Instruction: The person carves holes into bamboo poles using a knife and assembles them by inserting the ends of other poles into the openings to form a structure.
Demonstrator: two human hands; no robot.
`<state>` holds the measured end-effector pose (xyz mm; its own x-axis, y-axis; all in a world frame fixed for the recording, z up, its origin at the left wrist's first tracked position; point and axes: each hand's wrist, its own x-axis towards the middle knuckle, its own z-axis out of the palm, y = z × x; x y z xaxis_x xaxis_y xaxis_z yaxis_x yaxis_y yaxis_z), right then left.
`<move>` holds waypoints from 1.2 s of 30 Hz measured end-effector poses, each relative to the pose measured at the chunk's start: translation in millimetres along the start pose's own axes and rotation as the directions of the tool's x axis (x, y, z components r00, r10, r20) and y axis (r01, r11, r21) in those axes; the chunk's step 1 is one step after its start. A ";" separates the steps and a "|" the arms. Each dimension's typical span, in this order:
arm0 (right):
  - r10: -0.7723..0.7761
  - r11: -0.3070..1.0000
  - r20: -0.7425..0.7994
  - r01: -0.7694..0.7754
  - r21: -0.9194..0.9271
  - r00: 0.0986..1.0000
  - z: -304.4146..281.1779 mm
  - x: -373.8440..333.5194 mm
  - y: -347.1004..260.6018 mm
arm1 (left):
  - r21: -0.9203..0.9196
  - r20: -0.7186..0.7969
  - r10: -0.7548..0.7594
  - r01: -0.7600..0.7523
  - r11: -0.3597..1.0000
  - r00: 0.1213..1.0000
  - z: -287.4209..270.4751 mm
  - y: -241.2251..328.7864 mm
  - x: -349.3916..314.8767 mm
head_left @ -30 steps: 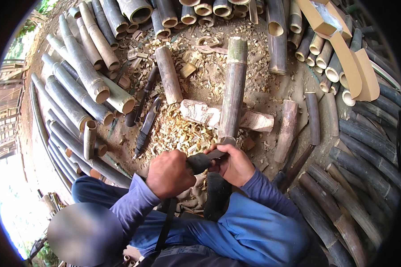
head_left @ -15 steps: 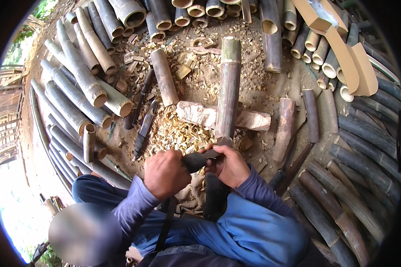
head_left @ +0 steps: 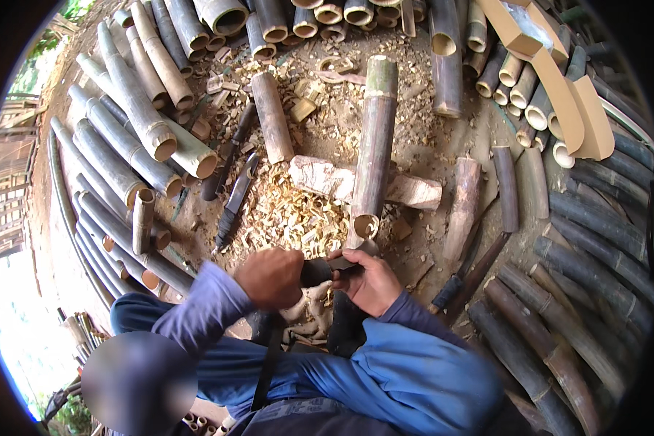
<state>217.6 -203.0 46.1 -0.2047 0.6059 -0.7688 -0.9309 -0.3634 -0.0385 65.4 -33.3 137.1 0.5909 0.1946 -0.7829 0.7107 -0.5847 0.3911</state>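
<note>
My left hand (head_left: 270, 279) is closed around the dark handle of a knife (head_left: 315, 272). The fingers of my right hand (head_left: 374, 282) are closed on the knife's flat grey blade, partly hiding it. Just beyond the blade is the open near end of a bamboo section (head_left: 376, 138). This section leans across a pale, stripped log (head_left: 320, 179) lying crosswise on the ground. Whether the blade touches the bamboo, I cannot tell.
Wood chips (head_left: 291, 211) cover the ground ahead. Another knife with a wrapped handle (head_left: 234, 207) lies to the left, and a long blade (head_left: 479, 276) to the right. Bamboo lengths (head_left: 116, 156) ring the spot. An open cardboard box (head_left: 512, 33) sits at the far right.
The knife has turned more level and its blade has come slightly nearer to me. The bamboo's open near end now shows more fully. Both hands keep their hold.
</note>
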 end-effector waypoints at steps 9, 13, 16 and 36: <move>-0.033 0.535 -0.227 -0.174 -0.827 0.973 -14.5 -2.1 -63.0 | -0.854 -0.264 -0.283 -0.087 0.513 0.922 195.9 93.1 41.4; -0.154 0.630 -0.205 -0.064 -0.774 0.967 -6.5 -17.9 -32.0 | -0.880 -0.338 -0.050 -0.297 0.370 0.940 183.0 52.1 19.6; -0.081 0.727 -0.117 -0.021 -0.686 0.990 -0.4 0.1 -22.2 | -0.920 -0.230 -0.178 -0.155 0.359 0.957 169.6 29.8 3.0; -0.237 0.959 0.150 0.256 -0.124 0.960 -32.0 15.9 43.2 | 0.201 -0.193 0.282 -0.243 0.949 0.940 21.2 31.2 -11.2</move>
<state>183.7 -231.7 11.7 -0.0213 0.7741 -0.6327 -0.9072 -0.2809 -0.3132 72.8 -70.4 147.8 0.8291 0.1700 -0.5326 0.4541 -0.7606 0.4640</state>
